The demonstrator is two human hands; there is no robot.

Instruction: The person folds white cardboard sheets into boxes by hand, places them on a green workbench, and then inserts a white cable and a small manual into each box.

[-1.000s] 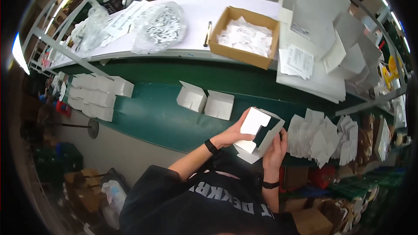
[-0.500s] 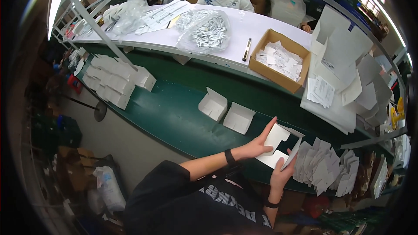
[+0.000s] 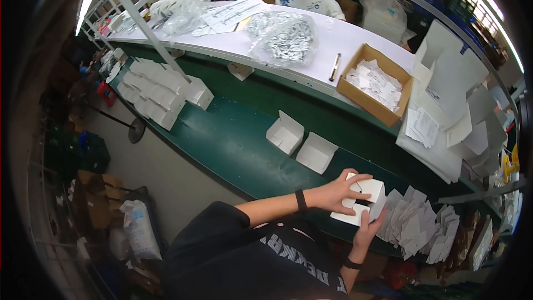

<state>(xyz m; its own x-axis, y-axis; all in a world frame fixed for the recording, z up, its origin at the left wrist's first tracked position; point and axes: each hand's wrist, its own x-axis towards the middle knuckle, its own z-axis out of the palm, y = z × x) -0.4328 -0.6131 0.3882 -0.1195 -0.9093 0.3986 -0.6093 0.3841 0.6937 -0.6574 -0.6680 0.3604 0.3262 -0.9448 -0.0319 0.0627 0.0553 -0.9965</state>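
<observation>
Both hands hold a partly folded white cardboard box (image 3: 377, 191) above the right part of the green bench. My left hand (image 3: 340, 191) lies over its left side, fingers bent onto the inner flaps. My right hand (image 3: 366, 232) grips the lower right side, with the thumb against a flap. To the left of it, two open white boxes stand on the bench, the nearer box (image 3: 316, 154) and another box (image 3: 285, 133). Just right of my hands lies a pile of flat white box blanks (image 3: 408, 219).
A raised white shelf (image 3: 327, 36) carries a clear bag of small silvery packets (image 3: 286, 39), a pen-like tool (image 3: 335, 67) and a brown carton of paper slips (image 3: 375, 84). Finished-looking white boxes (image 3: 152, 91) are stacked at the bench's left end. A person (image 3: 308, 0) sits behind the shelf.
The box in my hands has gone from widely open to more folded, its flaps bent inward. My left hand has moved onto the flaps. The whole view has shifted slightly.
</observation>
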